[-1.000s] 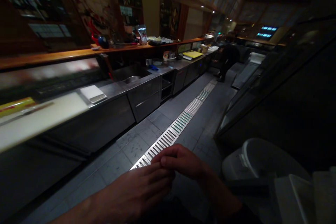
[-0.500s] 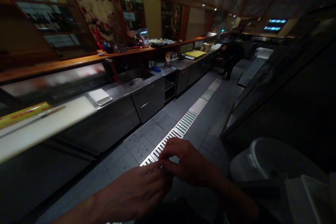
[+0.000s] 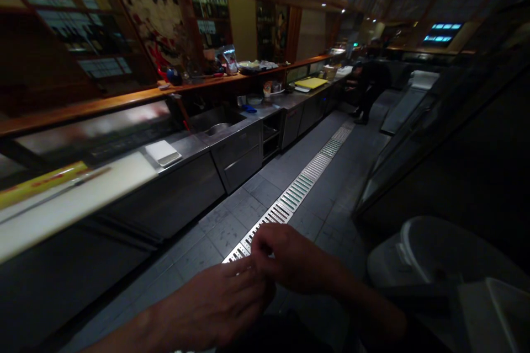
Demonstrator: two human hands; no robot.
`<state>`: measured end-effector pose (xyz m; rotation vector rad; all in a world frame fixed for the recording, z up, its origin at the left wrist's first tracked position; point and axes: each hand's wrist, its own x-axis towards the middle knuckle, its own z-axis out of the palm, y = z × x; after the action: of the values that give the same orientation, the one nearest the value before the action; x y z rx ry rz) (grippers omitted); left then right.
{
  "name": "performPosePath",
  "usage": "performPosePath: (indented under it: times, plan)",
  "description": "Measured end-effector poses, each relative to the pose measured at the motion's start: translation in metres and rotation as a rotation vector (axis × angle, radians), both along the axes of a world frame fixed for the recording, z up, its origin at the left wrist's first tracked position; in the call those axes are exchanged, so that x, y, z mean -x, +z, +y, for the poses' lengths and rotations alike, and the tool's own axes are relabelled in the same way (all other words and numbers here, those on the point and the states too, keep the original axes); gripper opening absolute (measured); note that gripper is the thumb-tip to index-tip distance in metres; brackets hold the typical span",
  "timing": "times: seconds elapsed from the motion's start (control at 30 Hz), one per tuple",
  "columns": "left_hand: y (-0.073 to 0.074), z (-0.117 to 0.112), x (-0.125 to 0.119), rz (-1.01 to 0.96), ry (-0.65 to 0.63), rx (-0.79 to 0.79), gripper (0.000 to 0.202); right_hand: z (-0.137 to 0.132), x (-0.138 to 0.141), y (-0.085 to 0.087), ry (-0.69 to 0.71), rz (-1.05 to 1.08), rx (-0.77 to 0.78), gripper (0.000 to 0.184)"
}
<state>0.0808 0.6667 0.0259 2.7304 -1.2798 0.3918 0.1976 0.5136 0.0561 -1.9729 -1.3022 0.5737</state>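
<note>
My left hand [image 3: 219, 300] comes in from the lower left, back upward, its fingers stretched out toward the right hand. My right hand [image 3: 290, 256] meets it from the other side, with index finger and thumb curled into a pinch at the left fingertips. The two hands touch in front of my body, over the floor. Dim light hides whether something small is between the pinched fingers. Below and beyond them runs a slotted metal drain grate [image 3: 296, 193] set in the tiles.
Along the left stands a steel counter with a white cutting board [image 3: 124, 182], a long knife [image 3: 74, 185], a yellow package [image 3: 45, 182], a white scale [image 3: 163, 153] and a sink [image 3: 217, 121]. A white bin [image 3: 389, 259] is at lower right. Farther off, a person [image 3: 370, 85] bends toward the counter.
My right index finger and thumb have curled tighter, narrowing the gap between them. The hands stay together. The view has shifted slightly, and the distant person's posture looks a little different.
</note>
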Motion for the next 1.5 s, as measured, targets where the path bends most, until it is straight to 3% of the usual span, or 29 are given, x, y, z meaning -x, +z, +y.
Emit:
performPosePath:
  times: [0.17,0.33,0.47,0.7,0.93,1.13,1.27,1.37,1.43,1.5]
  plan:
    - [0.003,-0.001,-0.001,-0.042,0.002,-0.019,0.022,-0.003,-0.001,-0.002,-0.077,0.065,0.022,0.011]
    - [0.008,-0.001,-0.001,-0.072,0.008,0.035,0.023,-0.004,-0.002,-0.009,-0.112,-0.08,-0.072,0.029]
    - [0.008,0.0,-0.001,-0.077,-0.006,0.024,0.021,-0.008,0.0,-0.008,-0.08,-0.089,-0.271,0.004]
    - [0.003,0.001,0.003,0.011,0.029,-0.004,0.018,-0.005,0.005,-0.003,0.039,-0.25,-0.353,0.003]
    - [-0.001,-0.003,0.007,0.017,0.01,0.055,0.021,0.0,0.009,-0.016,0.061,-0.512,-0.331,0.011]
    - [0.003,-0.003,0.005,-0.039,0.0,0.039,0.018,-0.001,0.004,-0.017,-0.067,-0.37,-0.205,0.011]
    - [0.005,-0.002,0.003,-0.024,0.002,0.046,0.019,-0.004,0.001,-0.009,-0.005,-0.325,-0.231,0.016]
    - [0.006,-0.002,0.002,-0.022,0.005,0.034,0.02,-0.005,0.001,-0.007,0.047,-0.253,-0.284,0.008]
    - [0.007,-0.002,0.002,-0.041,-0.007,0.032,0.021,-0.004,0.0,-0.007,0.005,-0.228,-0.322,0.008]
    - [0.009,-0.002,0.001,-0.082,-0.01,0.016,0.024,-0.003,-0.002,-0.008,-0.071,-0.195,-0.318,0.02]
